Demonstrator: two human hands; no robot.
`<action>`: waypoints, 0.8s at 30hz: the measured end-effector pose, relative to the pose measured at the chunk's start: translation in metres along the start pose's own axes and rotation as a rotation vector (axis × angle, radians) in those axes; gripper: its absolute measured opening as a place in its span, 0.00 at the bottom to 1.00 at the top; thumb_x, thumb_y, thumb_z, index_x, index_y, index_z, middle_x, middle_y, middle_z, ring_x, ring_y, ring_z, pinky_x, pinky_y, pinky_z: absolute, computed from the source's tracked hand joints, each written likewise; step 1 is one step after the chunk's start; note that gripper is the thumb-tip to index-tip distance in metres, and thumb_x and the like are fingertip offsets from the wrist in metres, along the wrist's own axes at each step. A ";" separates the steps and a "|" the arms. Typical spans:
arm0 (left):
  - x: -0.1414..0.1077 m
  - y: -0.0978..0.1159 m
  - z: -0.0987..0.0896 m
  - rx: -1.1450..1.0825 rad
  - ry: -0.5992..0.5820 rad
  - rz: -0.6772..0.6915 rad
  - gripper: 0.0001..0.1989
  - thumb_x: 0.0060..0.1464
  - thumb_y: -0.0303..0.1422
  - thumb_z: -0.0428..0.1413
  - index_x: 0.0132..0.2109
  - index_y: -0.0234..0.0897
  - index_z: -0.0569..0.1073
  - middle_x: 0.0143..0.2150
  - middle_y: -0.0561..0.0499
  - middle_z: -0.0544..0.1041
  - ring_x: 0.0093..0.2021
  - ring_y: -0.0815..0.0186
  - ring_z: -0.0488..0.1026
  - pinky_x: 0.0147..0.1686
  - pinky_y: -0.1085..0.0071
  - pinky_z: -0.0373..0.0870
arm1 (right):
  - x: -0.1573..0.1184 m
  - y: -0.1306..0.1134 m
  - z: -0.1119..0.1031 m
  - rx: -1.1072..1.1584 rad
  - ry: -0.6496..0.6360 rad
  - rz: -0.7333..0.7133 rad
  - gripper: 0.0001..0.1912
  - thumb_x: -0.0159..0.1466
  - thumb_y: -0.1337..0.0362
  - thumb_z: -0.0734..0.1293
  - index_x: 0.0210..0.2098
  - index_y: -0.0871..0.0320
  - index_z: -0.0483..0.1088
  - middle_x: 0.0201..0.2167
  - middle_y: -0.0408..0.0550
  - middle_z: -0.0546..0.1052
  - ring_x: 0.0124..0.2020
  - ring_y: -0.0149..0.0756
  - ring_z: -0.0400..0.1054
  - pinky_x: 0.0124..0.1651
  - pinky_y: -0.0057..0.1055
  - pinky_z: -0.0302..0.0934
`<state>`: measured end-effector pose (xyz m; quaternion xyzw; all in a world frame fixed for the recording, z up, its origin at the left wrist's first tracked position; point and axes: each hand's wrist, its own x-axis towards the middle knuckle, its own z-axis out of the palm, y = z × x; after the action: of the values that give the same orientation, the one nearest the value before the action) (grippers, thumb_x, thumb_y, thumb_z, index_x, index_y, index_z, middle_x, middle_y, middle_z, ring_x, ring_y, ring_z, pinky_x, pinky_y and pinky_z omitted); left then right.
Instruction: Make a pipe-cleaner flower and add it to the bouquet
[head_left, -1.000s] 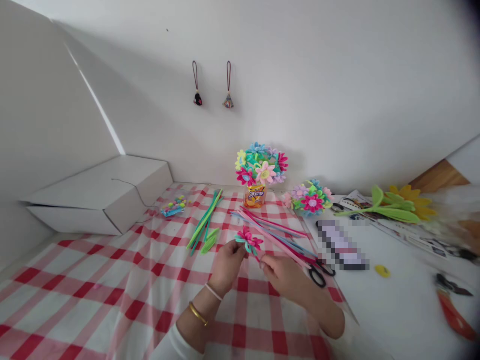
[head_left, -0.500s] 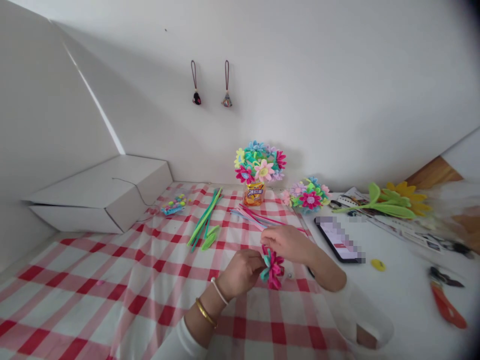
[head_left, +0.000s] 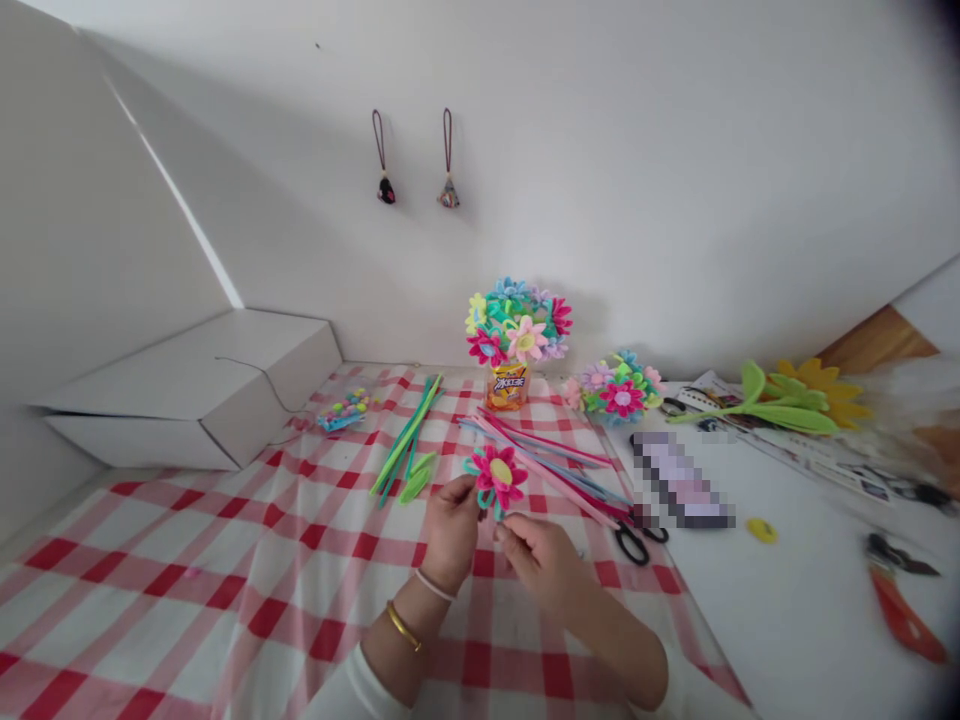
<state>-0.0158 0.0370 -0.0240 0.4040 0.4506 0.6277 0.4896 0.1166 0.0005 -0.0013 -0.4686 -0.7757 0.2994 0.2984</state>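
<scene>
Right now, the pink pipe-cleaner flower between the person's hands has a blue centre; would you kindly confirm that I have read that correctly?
Not quite: the head view shows the pink pipe-cleaner flower between the left hand and right hand with a yellow centre, not a blue one.

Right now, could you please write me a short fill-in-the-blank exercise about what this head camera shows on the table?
The left hand holds a pink pipe-cleaner flower with a ____ centre.
The bangle on the left wrist is ____ in colour.
The hands work above a ____-and-white checked tablecloth.
The handles of the scissors are ____.

Missing words: yellow; gold; red; black.
</scene>
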 end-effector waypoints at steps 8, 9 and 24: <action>-0.006 -0.001 0.004 -0.023 0.024 -0.051 0.07 0.44 0.35 0.59 0.27 0.34 0.76 0.22 0.54 0.73 0.23 0.72 0.64 0.26 0.75 0.62 | 0.005 0.015 -0.006 0.324 -0.117 0.174 0.08 0.61 0.61 0.62 0.30 0.59 0.68 0.23 0.42 0.70 0.26 0.31 0.63 0.28 0.27 0.54; -0.006 -0.001 0.002 0.023 0.034 -0.011 0.07 0.45 0.35 0.59 0.29 0.35 0.77 0.24 0.53 0.74 0.24 0.71 0.66 0.28 0.74 0.63 | 0.005 0.017 -0.008 0.444 -0.115 0.193 0.09 0.60 0.60 0.64 0.36 0.58 0.68 0.28 0.44 0.72 0.30 0.33 0.66 0.31 0.28 0.57; -0.012 0.010 0.007 -0.018 -0.229 -0.235 0.09 0.42 0.36 0.62 0.27 0.32 0.76 0.15 0.58 0.63 0.16 0.77 0.54 0.17 0.77 0.48 | 0.007 0.021 -0.020 0.938 0.178 0.317 0.24 0.54 0.57 0.71 0.49 0.53 0.64 0.41 0.47 0.73 0.38 0.34 0.68 0.37 0.29 0.62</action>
<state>-0.0097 0.0254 -0.0135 0.4130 0.4302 0.5202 0.6114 0.1406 0.0189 -0.0028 -0.4197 -0.4485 0.6162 0.4930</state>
